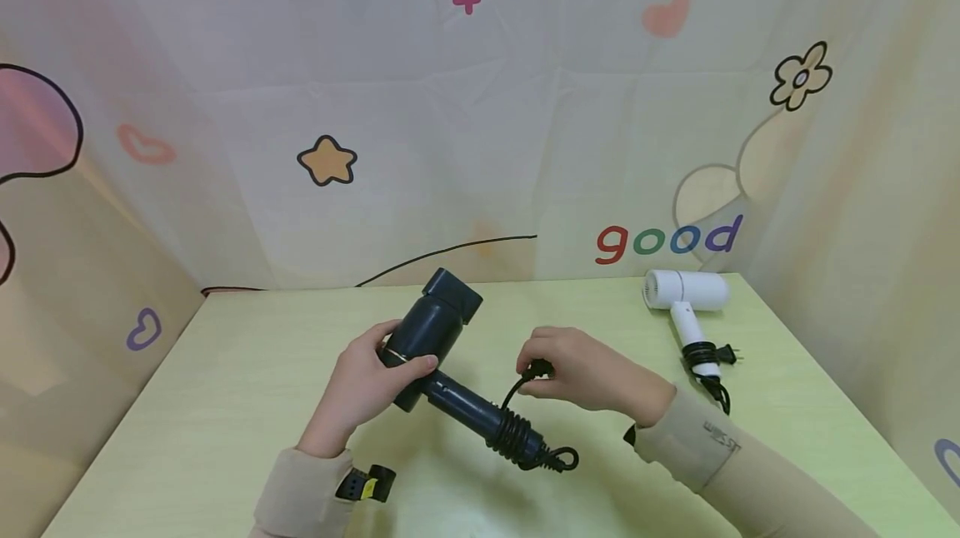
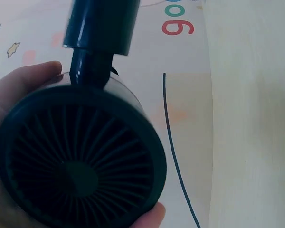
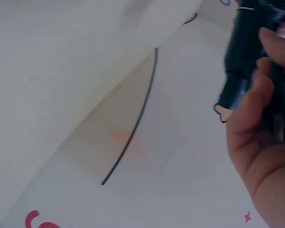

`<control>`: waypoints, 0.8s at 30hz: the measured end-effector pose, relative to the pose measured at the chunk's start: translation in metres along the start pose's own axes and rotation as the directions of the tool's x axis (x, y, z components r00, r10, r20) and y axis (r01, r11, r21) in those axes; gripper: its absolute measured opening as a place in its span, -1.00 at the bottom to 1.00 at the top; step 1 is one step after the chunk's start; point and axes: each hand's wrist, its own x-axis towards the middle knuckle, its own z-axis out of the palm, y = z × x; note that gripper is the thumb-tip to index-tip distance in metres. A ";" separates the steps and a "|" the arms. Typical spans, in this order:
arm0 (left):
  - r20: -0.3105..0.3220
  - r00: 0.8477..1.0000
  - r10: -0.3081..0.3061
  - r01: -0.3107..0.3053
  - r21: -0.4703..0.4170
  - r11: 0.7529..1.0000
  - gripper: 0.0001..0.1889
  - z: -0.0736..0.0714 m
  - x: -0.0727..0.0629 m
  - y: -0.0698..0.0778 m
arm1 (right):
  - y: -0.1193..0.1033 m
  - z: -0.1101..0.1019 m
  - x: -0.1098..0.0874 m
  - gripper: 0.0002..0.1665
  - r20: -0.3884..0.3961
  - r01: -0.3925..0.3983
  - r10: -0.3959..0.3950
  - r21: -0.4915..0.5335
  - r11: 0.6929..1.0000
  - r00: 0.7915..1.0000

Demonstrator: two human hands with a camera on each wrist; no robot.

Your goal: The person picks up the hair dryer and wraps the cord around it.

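A dark hair dryer (image 1: 427, 330) is held up over the table, its nozzle tilted toward the back right and its handle slanting down to the right. My left hand (image 1: 375, 380) grips the barrel, thumb across the near side; in the left wrist view the round slatted rear grille (image 2: 80, 161) faces the camera. Black cord (image 1: 513, 436) is wound round the lower handle, with a small loop hanging at its end. To the right, my right hand (image 1: 577, 367) pinches the plug end (image 1: 537, 369) of that cord, a short length running back to the coil.
A white hair dryer (image 1: 686, 291) lies at the table's back right, its black cord (image 1: 701, 353) wrapped round the handle and its plug (image 1: 726, 354) sticking out. The pale table (image 1: 247, 405) meets a printed curtain (image 1: 420, 105) at the back and sides.
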 end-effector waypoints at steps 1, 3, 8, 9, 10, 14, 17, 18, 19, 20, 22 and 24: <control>-0.007 1.000 0.003 -0.003 0.012 1.000 -0.21 0.001 0.000 0.000 | -0.002 -0.002 0.000 -0.83 0.016 -0.010 0.010 0.010 1.000 1.000; -0.019 1.000 0.013 -0.012 0.037 0.999 -0.20 0.004 0.001 0.000 | -0.006 -0.004 0.001 -0.82 0.042 -0.041 0.039 0.041 0.998 0.998; -0.048 0.998 0.030 -0.026 0.079 0.997 -0.20 0.010 0.001 -0.001 | -0.012 -0.003 0.002 -0.76 0.032 -0.139 0.136 0.153 0.978 0.990; -0.053 0.998 0.032 -0.027 0.085 0.996 -0.21 0.011 0.001 -0.001 | -0.013 -0.002 0.002 -0.77 0.018 -0.160 0.159 0.186 0.970 0.987; -0.059 0.998 0.034 -0.029 0.088 0.996 -0.21 0.012 0.002 -0.001 | -0.013 0.000 0.003 -0.79 0.000 -0.173 0.177 0.213 0.962 0.984; -0.093 0.995 0.045 -0.036 0.096 0.995 -0.22 0.014 0.002 -0.001 | -0.016 0.010 0.003 -0.88 -0.076 -0.211 0.244 0.296 0.932 0.967; -0.127 0.990 0.057 -0.043 0.106 0.993 -0.22 0.015 0.002 -0.001 | -0.020 0.017 0.002 -0.89 -0.112 -0.229 0.273 0.302 0.925 0.955; -0.139 0.988 0.061 -0.046 0.110 0.993 -0.21 0.016 0.002 -0.001 | -0.021 0.019 0.002 -0.89 -0.127 -0.231 0.277 0.294 0.927 0.952; -0.149 0.987 0.065 -0.048 0.112 0.993 -0.21 0.016 0.003 -0.001 | -0.023 0.021 0.002 -0.89 -0.144 -0.230 0.278 0.282 0.931 0.950; -0.160 0.985 0.067 -0.049 0.114 0.992 -0.21 0.017 0.003 -0.002 | -0.024 0.024 0.002 -0.88 -0.163 -0.225 0.274 0.266 0.937 0.948; -0.178 0.982 0.067 -0.048 0.108 0.993 -0.21 0.019 0.004 -0.002 | -0.027 0.029 0.001 -0.88 -0.207 -0.215 0.266 0.241 0.947 0.941; -0.198 0.978 0.060 -0.040 0.103 0.994 -0.21 0.020 0.004 -0.003 | -0.030 0.035 -0.001 -0.87 -0.263 -0.193 0.246 0.211 0.958 0.933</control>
